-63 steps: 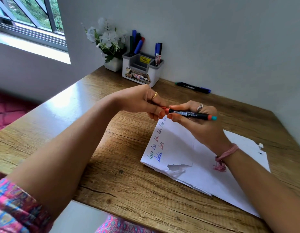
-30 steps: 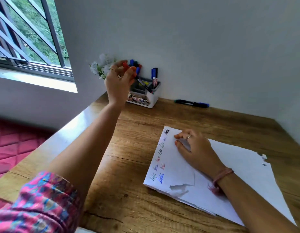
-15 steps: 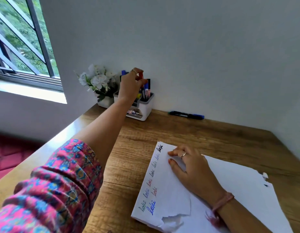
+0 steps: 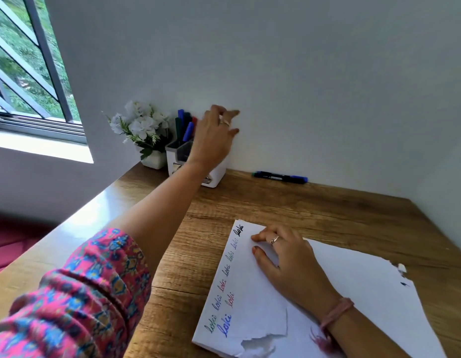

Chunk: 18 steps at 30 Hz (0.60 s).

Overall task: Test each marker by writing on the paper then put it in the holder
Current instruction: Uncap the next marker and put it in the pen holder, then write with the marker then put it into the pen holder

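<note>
My left hand (image 4: 214,135) hovers over the white marker holder (image 4: 214,177) at the back of the desk, fingers spread, with nothing in it. Several markers (image 4: 184,127) stand upright in the holder, partly hidden by the hand. One black marker with a blue cap (image 4: 279,176) lies on the desk against the wall, to the right of the holder. My right hand (image 4: 288,259) rests flat on the white paper (image 4: 358,301), which has short coloured words written along its left edge and a torn front corner.
A small white pot of white flowers (image 4: 140,127) stands just left of the holder. The wooden desk (image 4: 327,210) meets the wall at the back and right. A barred window (image 4: 25,73) is at the far left.
My left hand took the red-capped marker from the paper area to the holder, dropped it in, and now has its fingers spread apart. My right hand went down flat on the paper.
</note>
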{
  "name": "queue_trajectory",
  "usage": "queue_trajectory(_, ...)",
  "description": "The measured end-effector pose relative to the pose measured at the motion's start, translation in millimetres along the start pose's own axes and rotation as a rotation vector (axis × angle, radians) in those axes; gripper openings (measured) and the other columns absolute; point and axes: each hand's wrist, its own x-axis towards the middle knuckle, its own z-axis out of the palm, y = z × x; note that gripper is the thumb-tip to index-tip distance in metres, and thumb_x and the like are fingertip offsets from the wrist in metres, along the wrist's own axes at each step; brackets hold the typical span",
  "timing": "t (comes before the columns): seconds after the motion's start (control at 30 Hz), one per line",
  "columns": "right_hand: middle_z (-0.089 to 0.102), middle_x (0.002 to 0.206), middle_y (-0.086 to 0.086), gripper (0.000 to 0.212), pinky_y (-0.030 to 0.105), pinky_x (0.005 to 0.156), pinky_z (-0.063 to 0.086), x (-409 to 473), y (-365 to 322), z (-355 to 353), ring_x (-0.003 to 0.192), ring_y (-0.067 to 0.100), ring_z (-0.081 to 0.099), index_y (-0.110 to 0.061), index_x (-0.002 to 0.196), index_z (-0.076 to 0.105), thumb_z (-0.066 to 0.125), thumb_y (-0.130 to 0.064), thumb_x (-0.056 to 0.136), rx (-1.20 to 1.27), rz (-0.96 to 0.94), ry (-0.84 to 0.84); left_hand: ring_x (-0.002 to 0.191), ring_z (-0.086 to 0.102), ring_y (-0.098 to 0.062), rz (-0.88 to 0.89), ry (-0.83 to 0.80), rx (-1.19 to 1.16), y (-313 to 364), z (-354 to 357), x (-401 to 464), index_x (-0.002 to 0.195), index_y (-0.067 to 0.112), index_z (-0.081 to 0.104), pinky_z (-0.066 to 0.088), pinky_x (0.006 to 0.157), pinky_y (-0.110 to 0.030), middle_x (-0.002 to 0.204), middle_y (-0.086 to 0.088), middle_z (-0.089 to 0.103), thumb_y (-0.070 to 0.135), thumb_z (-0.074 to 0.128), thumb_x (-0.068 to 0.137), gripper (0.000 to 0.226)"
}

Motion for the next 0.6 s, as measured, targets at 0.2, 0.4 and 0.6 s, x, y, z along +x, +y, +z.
queue_trajectory(0.2, 0.048, 0.12, -0.016, 0.03, 0.023, 0.09, 0.029, -0.5, 0.9, -0.9, 0.111, 0.003, 0.041, -0.032, 0.12, 0.056, 0.044, -0.042, 0.094, 0.003, 0.008, -0.024, 0.117, 0.051, -0.026, 0.159, -0.587, 0.0, 40.1, 53.4, -14.3, 0.127, 0.012, 0.053, 0.044, 0.097, -0.044, 0.128, -0.009, 0.049, 0.016, 0.047, 0.095, 0.034)
queue_trajectory(0.4, 0.047, 0.123, -0.017, 0.033, 0.022, 0.093, 0.03, 0.8, 0.6, -2.7, 0.111, 0.002, 0.039, -0.034, 0.123, 0.053, 0.04, -0.044, 0.094, 0.004, 0.014, -0.045, 0.119, 0.047, -0.03, 0.032, -0.804, 0.126, 40.5, 84.6, -25.7, 0.135, 0.011, 0.044, 0.039, 0.099, -0.045, 0.133, -0.011, 0.046, 0.024, 0.038, 0.099, 0.039)
queue_trajectory(0.6, 0.049, 0.121, -0.014, 0.031, 0.029, 0.093, 0.036, -0.6, 2.0, -1.0, 0.111, 0.008, 0.043, -0.031, 0.12, 0.055, 0.042, -0.042, 0.094, -0.008, -0.012, -0.021, 0.117, 0.045, -0.033, 0.031, -0.803, 0.178, 35.5, 81.7, -32.0, 0.136, 0.01, 0.044, 0.042, 0.098, -0.045, 0.132, -0.015, 0.042, 0.028, 0.041, 0.098, 0.043)
